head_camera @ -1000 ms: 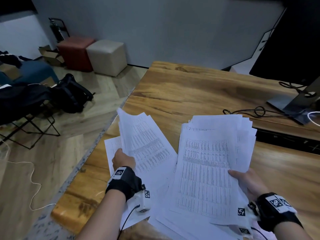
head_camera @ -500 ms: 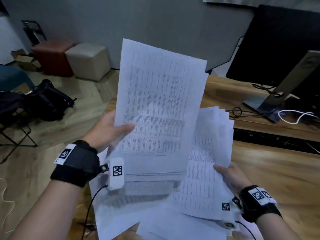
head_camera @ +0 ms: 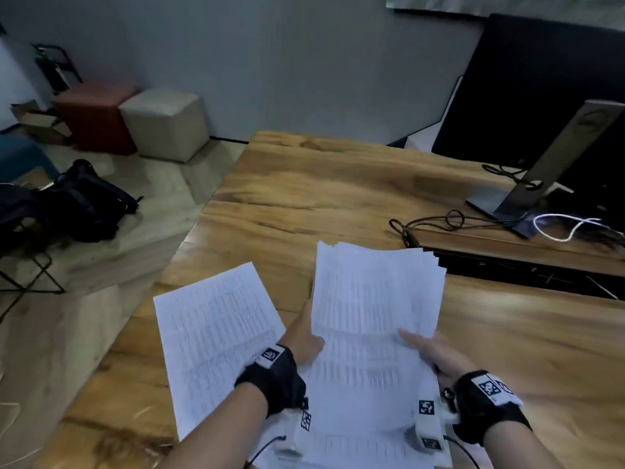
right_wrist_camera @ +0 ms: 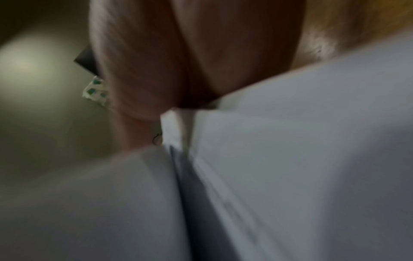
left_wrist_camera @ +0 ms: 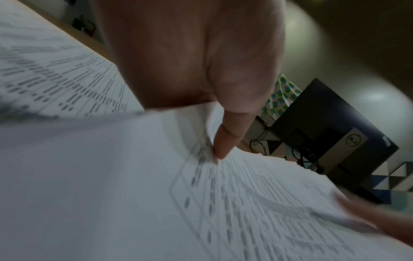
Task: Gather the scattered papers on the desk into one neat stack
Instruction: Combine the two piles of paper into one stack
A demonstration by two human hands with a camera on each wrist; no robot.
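A thick bundle of printed white sheets (head_camera: pixel 375 299) is held between both hands over the wooden desk (head_camera: pixel 321 198). My left hand (head_camera: pixel 306 336) grips its left edge, the thumb on top and the fingers hidden beneath. In the left wrist view the thumb (left_wrist_camera: pixel 225 141) presses onto the printed top sheet (left_wrist_camera: pixel 245 203). My right hand (head_camera: pixel 429 350) grips the bundle's right edge, thumb on top. The right wrist view is blurred: the palm (right_wrist_camera: pixel 178 61) against the sheet edges (right_wrist_camera: pixel 290 159). More loose sheets (head_camera: pixel 216 340) lie flat on the desk to the left, partly under my left wrist.
A monitor stand (head_camera: pixel 537 177) and dark screen (head_camera: pixel 541 86) stand at the back right, with black cables (head_camera: pixel 446 221) and a white cable (head_camera: pixel 561 225) beside them. Off the desk's left edge are a black bag (head_camera: pixel 84 201), a beige pouf (head_camera: pixel 165 123) and a red pouf (head_camera: pixel 94 113).
My left hand has brought its raised sheets down and to the right onto the bundle in my right hand; both hands now hold one bundle. A few sheets stay flat at the left.
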